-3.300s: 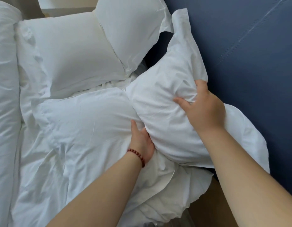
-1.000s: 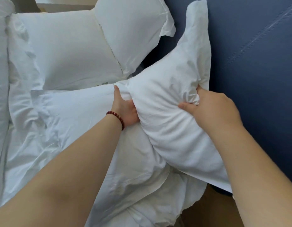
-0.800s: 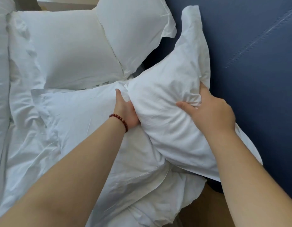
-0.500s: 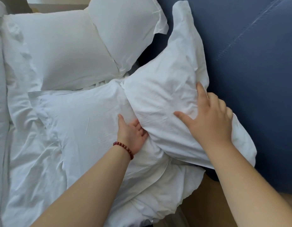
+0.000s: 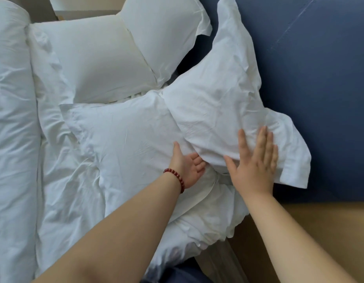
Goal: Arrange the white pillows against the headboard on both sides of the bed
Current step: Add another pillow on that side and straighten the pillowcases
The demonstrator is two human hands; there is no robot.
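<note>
A white pillow [image 5: 222, 103] leans tilted against the blue headboard [image 5: 319, 78] on the near side of the bed. My right hand [image 5: 254, 162] lies flat on its lower end, fingers straight. My left hand [image 5: 187, 166], with a red bead bracelet, is palm up with its fingertips tucked under that pillow's lower edge. A second pillow [image 5: 124, 137] lies flat beside it. On the far side, one pillow [image 5: 162, 31] leans on the headboard and another [image 5: 99, 58] lies flat in front of it.
A rolled white duvet [image 5: 11, 139] runs along the left. The wrinkled white sheet [image 5: 62, 190] covers the mattress. A tan floor [image 5: 330, 225] shows at the lower right, past the bed's corner.
My right hand let go of the bunched pillow fabric and flattened on its lower end. My left hand slid down along the pillow's edge. The pillow settled lower against the headboard.
</note>
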